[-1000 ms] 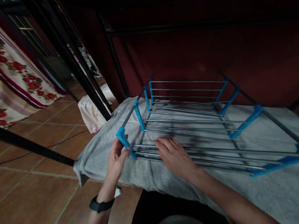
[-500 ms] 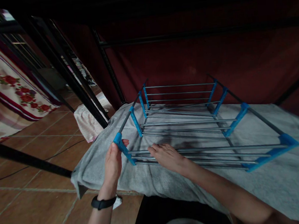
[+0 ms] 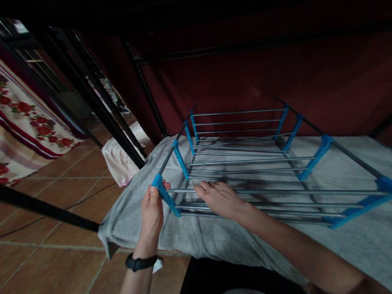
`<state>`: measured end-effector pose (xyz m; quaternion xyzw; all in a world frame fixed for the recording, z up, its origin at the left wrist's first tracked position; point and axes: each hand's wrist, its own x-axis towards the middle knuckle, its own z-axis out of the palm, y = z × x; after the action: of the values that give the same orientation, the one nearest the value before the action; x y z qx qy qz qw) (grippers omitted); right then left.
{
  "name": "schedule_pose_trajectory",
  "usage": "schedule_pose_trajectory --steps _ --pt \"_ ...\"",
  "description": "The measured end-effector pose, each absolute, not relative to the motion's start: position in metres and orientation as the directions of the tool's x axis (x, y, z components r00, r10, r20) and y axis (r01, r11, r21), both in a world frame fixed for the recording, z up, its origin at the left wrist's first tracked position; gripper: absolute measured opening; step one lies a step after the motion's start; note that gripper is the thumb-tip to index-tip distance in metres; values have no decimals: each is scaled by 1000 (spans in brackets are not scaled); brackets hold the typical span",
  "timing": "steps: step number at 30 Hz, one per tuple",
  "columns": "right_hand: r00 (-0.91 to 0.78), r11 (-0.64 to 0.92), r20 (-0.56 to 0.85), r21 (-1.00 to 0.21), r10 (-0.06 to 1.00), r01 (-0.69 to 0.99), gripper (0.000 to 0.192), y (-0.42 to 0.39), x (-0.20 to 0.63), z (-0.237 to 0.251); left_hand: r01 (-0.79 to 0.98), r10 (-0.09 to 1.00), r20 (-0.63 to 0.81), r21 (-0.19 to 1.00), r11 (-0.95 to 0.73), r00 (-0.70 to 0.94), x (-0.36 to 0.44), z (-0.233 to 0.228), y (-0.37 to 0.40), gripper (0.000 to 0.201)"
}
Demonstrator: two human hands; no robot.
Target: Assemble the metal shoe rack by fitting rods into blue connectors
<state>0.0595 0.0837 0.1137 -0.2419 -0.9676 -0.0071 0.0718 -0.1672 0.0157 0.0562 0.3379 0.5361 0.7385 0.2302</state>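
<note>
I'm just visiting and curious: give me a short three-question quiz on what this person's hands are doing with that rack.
1. True or false: the left hand grips a blue plastic end bracket of the metal-rod shelf rack.
2. The right hand rests on: A) the rack's silver rods B) the tiled floor C) the floral curtain.
3. What does the rack lie on?

Key: 1 true; 2 A; 3 a grey towel-like cloth.
</note>
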Motion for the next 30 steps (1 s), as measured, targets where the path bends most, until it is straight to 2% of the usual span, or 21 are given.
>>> schedule_pose_trajectory --steps 6,11,18,22,30 --pt "-870 886 183 -14 458 464 33 76 62 129 18 692 257 943 -333 -674 -164 58 18 51" --pt "-857 880 222 -17 466 474 36 76 61 139 -49 665 206 938 -343 -718 -167 53 20 50" --pt "-863 887 226 -15 452 461 29 78 61 137 -88 666 191 929 -361 -721 -166 56 22 44" --pt "-867 896 257 9 427 444 28 80 60 137 -6 652 255 929 -370 -713 -163 59 25 43" --pt "-882 904 211 -19 421 427 34 82 63 136 283 631 352 935 -212 -691 -160 44 18 55"
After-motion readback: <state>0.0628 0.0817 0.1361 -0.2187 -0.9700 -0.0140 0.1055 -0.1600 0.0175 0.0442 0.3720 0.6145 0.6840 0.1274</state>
